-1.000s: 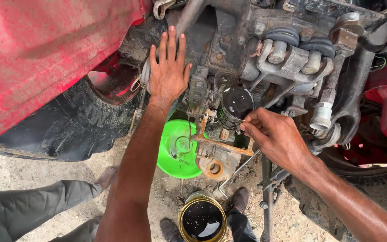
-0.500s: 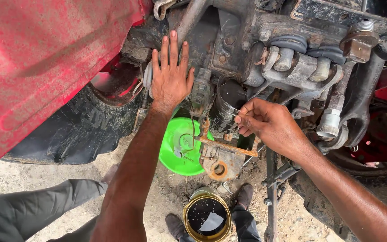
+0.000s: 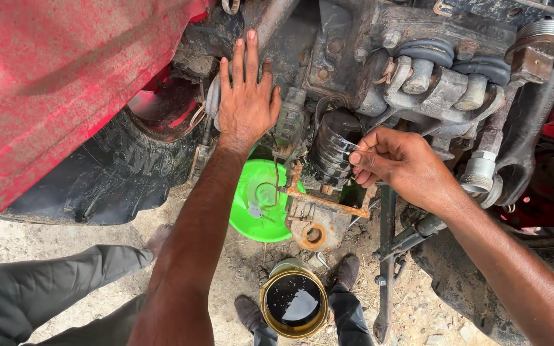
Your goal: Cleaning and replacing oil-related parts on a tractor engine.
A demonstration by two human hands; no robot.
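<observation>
I look down at a greasy tractor engine (image 3: 418,70) beside a red hood (image 3: 52,83). My left hand (image 3: 246,102) lies flat with fingers spread against the dirty engine block. My right hand (image 3: 397,163) has its fingers closed against the side of a black ribbed cylindrical filter (image 3: 335,146) that hangs under the engine. Whether it grips the filter or something small is unclear. A rusty bracket (image 3: 315,221) sits just below the filter.
A bright green funnel (image 3: 261,198) sits beneath the engine. A tin of dark oil (image 3: 293,301) stands on the dirt between two dark shoes (image 3: 347,272). A black tyre (image 3: 117,173) is at left. A grey-trousered leg (image 3: 46,288) crosses bottom left.
My right hand has risen from the rusty bracket up to the black filter. The view has shifted closer; my left hand stays flat on the engine.
</observation>
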